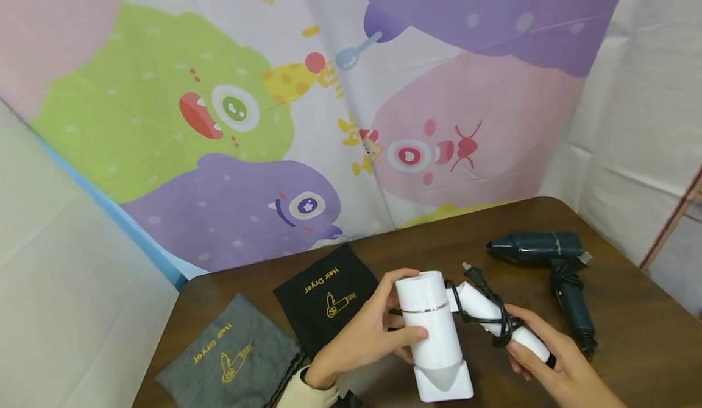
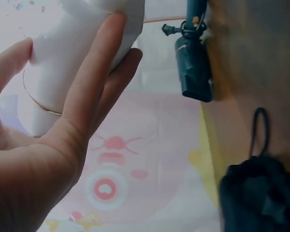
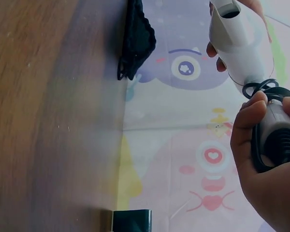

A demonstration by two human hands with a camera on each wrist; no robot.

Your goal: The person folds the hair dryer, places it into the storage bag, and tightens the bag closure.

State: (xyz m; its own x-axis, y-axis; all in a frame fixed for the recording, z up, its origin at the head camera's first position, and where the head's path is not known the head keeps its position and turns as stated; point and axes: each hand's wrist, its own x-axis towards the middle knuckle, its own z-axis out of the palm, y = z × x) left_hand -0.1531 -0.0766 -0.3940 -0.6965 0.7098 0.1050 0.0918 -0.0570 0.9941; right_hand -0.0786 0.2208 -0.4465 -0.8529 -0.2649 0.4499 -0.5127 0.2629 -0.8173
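Observation:
A white hair dryer (image 1: 433, 335) is held up above the table by both hands, its flat nozzle pointing down toward the near edge in the head view. My left hand (image 1: 373, 329) grips the barrel, thumb on the near face and fingers round the far side. Around the handle (image 1: 529, 342) curl the fingers of my right hand (image 1: 554, 359). A black cord (image 1: 501, 323) is wound about that handle, its plug sticking up. In the right wrist view the nozzle (image 3: 229, 12) shows its dark slot. The left wrist view shows the white barrel (image 2: 63, 63) between thumb and fingers.
A dark teal hair dryer (image 1: 540, 246) lies at the table's right with its cord wrapped. On the left are a grey drawstring pouch (image 1: 236, 353) and a black pouch (image 1: 329, 292), both printed "Hair Dryer". A cartoon-printed cloth (image 1: 307, 122) hangs behind the brown table (image 1: 417, 243).

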